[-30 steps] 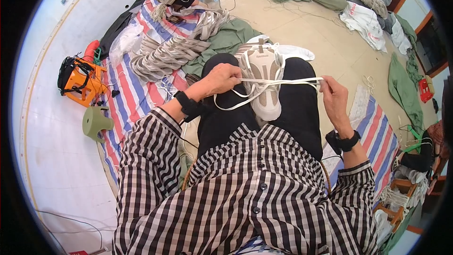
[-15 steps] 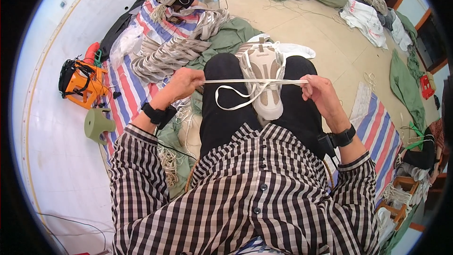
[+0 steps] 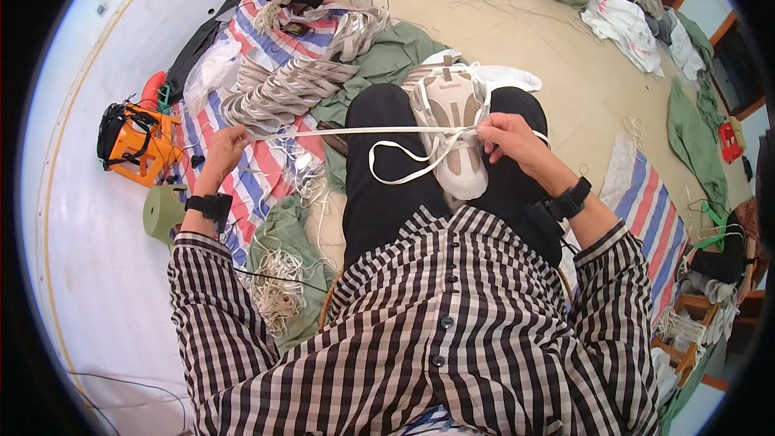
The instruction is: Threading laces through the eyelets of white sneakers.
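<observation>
Head view: white lace (image 3: 363,132) taut between left hand (image 3: 224,148), right hand (image 3: 508,134).

Bright even daylight, sharp, fisheye-bent edges

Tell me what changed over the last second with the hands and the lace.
The left hand swung out to the person's left, away from the white shoe, drawing the white lace into a long taut line. The right hand shifted inward and now pinches the lace right at the shoe. Both hands kept hold of the lace throughout. The shoe stayed on the lap, sole toward the body; the slack loop hangs below it as before.
</observation>
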